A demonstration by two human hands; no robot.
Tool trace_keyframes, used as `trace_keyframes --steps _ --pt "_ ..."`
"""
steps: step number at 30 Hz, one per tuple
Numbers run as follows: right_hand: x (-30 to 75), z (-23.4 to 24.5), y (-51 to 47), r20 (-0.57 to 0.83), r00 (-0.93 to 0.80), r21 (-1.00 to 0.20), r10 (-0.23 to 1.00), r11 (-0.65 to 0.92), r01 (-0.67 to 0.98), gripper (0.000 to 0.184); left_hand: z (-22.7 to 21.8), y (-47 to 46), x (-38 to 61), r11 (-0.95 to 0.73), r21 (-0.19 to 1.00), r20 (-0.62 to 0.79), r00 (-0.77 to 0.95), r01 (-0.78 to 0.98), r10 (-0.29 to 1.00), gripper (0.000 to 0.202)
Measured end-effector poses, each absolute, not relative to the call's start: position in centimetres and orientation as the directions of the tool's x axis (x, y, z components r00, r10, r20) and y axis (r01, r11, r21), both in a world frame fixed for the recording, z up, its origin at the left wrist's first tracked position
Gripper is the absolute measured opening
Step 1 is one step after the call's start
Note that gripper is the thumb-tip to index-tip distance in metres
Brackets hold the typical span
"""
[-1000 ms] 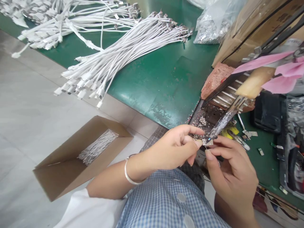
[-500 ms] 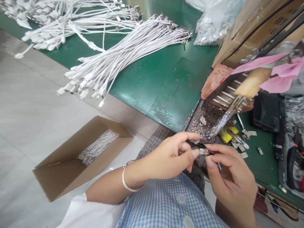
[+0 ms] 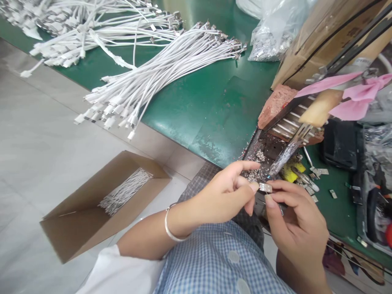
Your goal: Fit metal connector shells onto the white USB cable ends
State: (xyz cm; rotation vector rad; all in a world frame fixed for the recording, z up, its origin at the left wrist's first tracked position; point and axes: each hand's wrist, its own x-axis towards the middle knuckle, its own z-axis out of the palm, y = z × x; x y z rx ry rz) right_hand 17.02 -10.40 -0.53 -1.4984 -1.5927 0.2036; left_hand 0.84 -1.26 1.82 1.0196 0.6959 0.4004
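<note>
Both hands meet at the table's front edge on a small metal connector shell. My left hand pinches its left end between thumb and fingers, forefinger stretched out above. My right hand pinches its right end with thumb and forefinger. Just above them the tip of a soldering iron with a wooden handle rests in a dark stand strewn with solder bits.
Bundles of white cables lie on the green table. An open cardboard box with cables stands on the floor at left. A brick, a plastic bag, cartons and pink tissue crowd the right.
The hands with the metal shell dropped a little away from the iron tip, then rose back toward it. The view shifted slightly.
</note>
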Motion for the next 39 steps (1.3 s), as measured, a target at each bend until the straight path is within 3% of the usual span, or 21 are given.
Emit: trace_keyframes --steps 13,29,39 --pt "16.72 -0.27 -10.11 0.488 0.229 -0.685 0.842 0.207 0.699 0.013 2.31 -0.89 1.29 0.484 0.875 -0.318 0.733 -0.017 0.601 0.048" --pt "16.74 0.05 -10.10 0.491 0.201 -0.670 0.847 0.220 0.709 0.011 2.38 -1.12 1.28 0.461 0.888 -0.321 0.721 0.004 0.614 0.047" --pt "16.93 0.09 -9.99 0.488 0.187 -0.669 0.852 0.228 0.708 0.011 2.07 -1.47 1.19 0.291 0.956 -0.236 0.702 0.043 0.672 0.051"
